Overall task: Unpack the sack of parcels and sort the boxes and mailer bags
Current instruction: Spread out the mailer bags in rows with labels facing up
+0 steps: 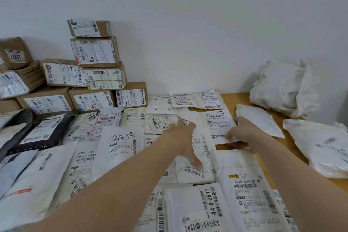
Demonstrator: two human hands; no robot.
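White mailer bags with barcode labels cover the wooden table (pixel 237 100). Brown cardboard boxes (pixel 95 53) are stacked against the wall at the back left. The crumpled white sack (pixel 282 88) lies at the back right. My right hand (pixel 243 132) pinches the near edge of a white mailer bag (pixel 216 118), fingers on top and thumb underneath. My left hand (pixel 185 137) lies flat on the middle mailer bag (pixel 202 145) with the thumb spread toward me. Its fingertips are hidden under a small label.
A black mailer bag (pixel 43 132) lies at the left below the boxes. Two white mailer bags (pixel 320 147) sit apart on the right of the table, near its edge. A plain white wall stands behind.
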